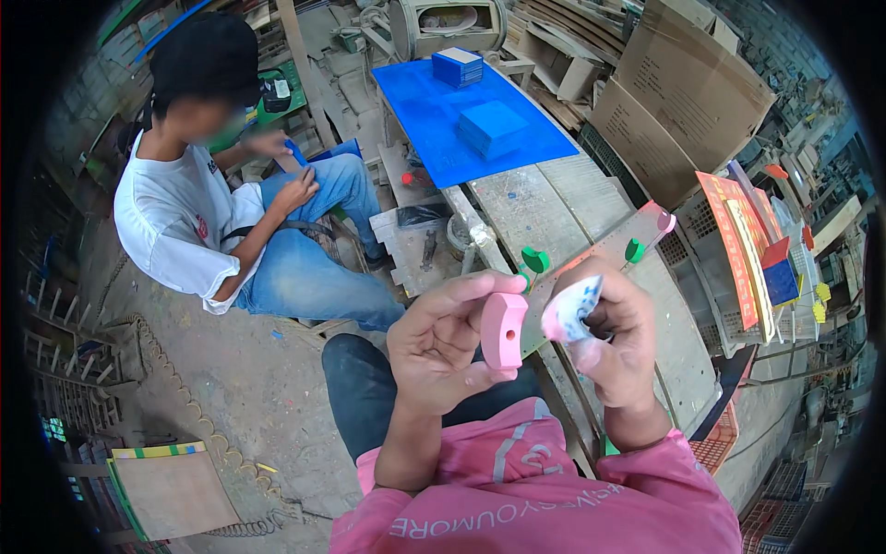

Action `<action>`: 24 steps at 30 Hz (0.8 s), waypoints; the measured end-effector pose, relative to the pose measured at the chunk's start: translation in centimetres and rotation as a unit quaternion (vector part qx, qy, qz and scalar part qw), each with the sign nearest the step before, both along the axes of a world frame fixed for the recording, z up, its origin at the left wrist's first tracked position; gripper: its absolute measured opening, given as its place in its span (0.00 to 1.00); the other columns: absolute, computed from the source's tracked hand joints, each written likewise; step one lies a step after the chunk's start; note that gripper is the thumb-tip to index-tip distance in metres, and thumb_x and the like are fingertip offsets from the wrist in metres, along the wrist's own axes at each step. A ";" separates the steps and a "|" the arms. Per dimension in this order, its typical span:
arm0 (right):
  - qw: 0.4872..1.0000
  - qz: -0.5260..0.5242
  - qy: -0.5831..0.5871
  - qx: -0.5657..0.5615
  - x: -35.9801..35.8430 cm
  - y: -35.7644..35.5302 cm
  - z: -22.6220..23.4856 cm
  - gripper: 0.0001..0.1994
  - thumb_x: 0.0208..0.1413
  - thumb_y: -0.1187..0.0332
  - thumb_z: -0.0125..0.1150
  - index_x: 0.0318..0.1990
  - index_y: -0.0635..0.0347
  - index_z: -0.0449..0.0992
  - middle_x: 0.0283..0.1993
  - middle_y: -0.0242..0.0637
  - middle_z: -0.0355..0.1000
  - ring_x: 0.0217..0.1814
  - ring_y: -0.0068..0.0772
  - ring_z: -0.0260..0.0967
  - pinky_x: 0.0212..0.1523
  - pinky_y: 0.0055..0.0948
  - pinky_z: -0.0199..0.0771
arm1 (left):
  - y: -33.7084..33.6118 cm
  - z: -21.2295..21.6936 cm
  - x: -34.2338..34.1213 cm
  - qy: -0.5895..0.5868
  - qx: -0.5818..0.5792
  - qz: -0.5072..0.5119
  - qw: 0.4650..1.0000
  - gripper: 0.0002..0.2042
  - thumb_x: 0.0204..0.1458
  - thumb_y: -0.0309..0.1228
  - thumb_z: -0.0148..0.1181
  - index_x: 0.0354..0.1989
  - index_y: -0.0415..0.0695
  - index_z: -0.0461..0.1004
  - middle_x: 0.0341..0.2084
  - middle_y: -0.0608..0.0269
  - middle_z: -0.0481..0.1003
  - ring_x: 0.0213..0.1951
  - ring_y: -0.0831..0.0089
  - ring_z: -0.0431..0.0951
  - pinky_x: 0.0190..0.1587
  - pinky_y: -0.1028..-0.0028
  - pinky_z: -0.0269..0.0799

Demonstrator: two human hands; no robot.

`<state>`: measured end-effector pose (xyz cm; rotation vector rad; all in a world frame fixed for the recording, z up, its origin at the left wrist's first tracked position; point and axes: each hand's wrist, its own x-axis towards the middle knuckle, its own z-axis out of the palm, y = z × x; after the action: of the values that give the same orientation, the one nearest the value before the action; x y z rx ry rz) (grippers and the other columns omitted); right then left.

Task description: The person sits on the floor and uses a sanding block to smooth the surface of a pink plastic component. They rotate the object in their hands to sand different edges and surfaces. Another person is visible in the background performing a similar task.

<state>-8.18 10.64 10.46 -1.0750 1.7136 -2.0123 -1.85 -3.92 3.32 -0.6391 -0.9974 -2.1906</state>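
Note:
My left hand (432, 349) is closed on a pink curved block (499, 323), its thumb below and fingers above. A small round hole shows in the block's side, turned toward my right hand. Pinched between the fingers and thumb of my right hand (624, 343) is a curled white sheet (574, 305) with blue print and a pink smudge. The sheet and the block are apart. Just beyond my hands lies a long pinkish board (600, 247). Green rounded pieces (634, 250) and a pink piece (666, 222) stand on it.
A wooden bench (526, 205) carries a blue sheet (420, 111) with stacked blue blocks (494, 129). At left a seated co-worker (198, 198) handles a blue piece (295, 152). Cardboard (683, 83) and crates (720, 309) stand right. A coiled hose (189, 397) lies on the floor.

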 end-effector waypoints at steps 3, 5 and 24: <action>0.998 -0.007 0.021 0.066 0.6 -0.4 0.6 0.09 0.41 0.74 0.69 0.26 0.62 0.72 0.24 0.29 0.68 0.26 0.14 0.62 0.27 0.16 0.59 | -0.6 -0.4 -0.4 0.049 -0.059 -0.004 0.997 0.31 0.38 0.15 0.66 0.54 0.29 0.61 0.52 0.37 0.62 0.53 0.58 0.68 0.51 0.69 0.69; 0.999 -0.014 0.028 0.040 0.4 -0.4 0.2 0.10 0.40 0.73 0.70 0.25 0.62 0.72 0.23 0.28 0.68 0.25 0.13 0.61 0.26 0.16 0.58 | -0.6 -0.2 -0.3 0.035 -0.053 -0.008 0.998 0.30 0.38 0.15 0.65 0.53 0.28 0.63 0.52 0.38 0.62 0.52 0.59 0.68 0.51 0.70 0.69; 1.000 -0.023 0.010 -0.018 0.3 -0.1 -1.7 0.08 0.50 0.73 0.63 0.30 0.62 0.67 0.27 0.25 0.62 0.24 0.12 0.52 0.24 0.17 0.52 | -0.5 0.0 -0.4 0.032 -0.059 -0.015 0.998 0.30 0.33 0.13 0.66 0.51 0.27 0.64 0.51 0.38 0.63 0.51 0.59 0.70 0.49 0.68 0.72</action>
<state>-7.91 10.58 8.76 -1.0796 1.7341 -2.0744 -2.30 -4.39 3.36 -0.7785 -1.0963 -2.1348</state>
